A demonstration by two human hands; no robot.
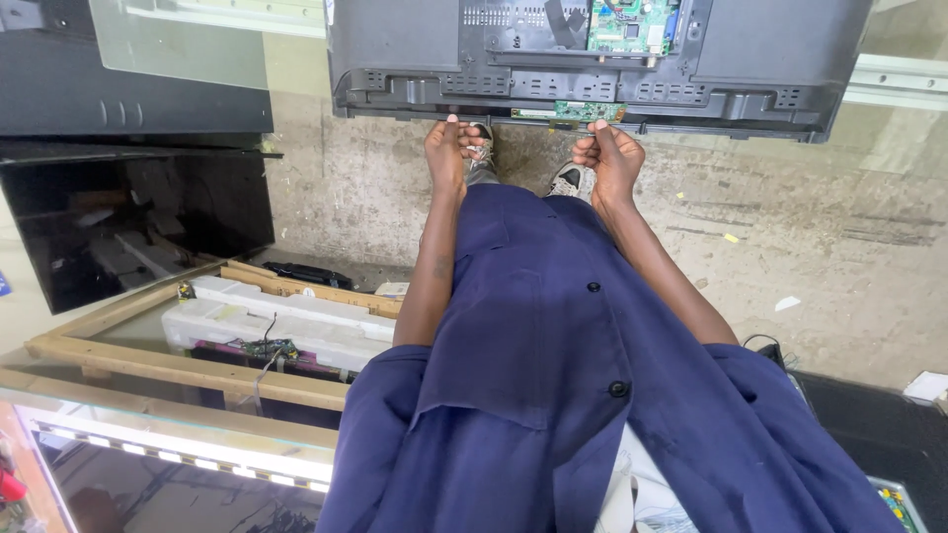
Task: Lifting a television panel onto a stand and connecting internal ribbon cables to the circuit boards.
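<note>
A black monitor back shell (750,69), its rear cover off, stands on the concrete floor in front of me, with a green circuit board (632,25) at its middle and a narrow green board strip (583,111) along its lower edge. My left hand (449,148) pinches that lower edge left of the strip. My right hand (610,156) grips the edge just under the strip. Between the hands I see my shoes (568,180) and my dark blue coat (553,375).
A dark flat screen panel (138,227) leans at the left. A wooden frame (188,370) holds a white panel (296,326) with a small board and wires. A lit glass-topped case (178,454) is at the lower left. Black equipment (889,434) sits at the right.
</note>
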